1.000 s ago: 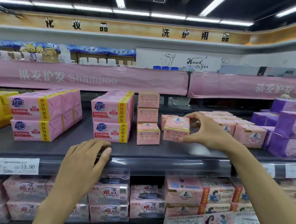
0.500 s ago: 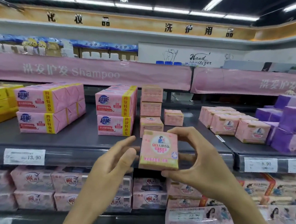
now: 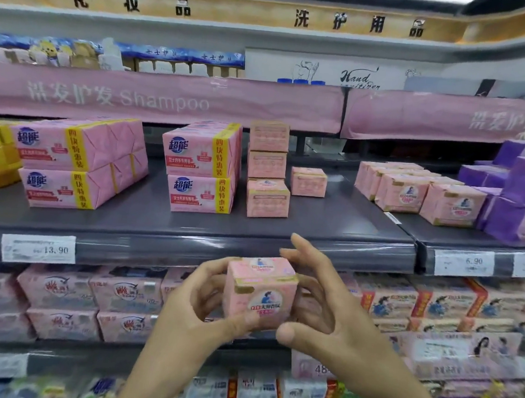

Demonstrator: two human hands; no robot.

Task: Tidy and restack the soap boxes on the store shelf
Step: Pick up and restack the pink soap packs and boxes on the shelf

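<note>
Finding: the soap box is off the shelf, held at 6 o'clock in view, in front of the shelf lip. The grip of the left hand is clamped on it, thumb in front and fingers behind. The grip of the right hand closes round its right side, forefinger lifted clear. The stack of three stands at 12 o'clock, with the lone box just beside it at 1 o'clock. Recommendation: turn the box to match its neighbours, seat it flat on the lone box with edges flush, then release.
</note>
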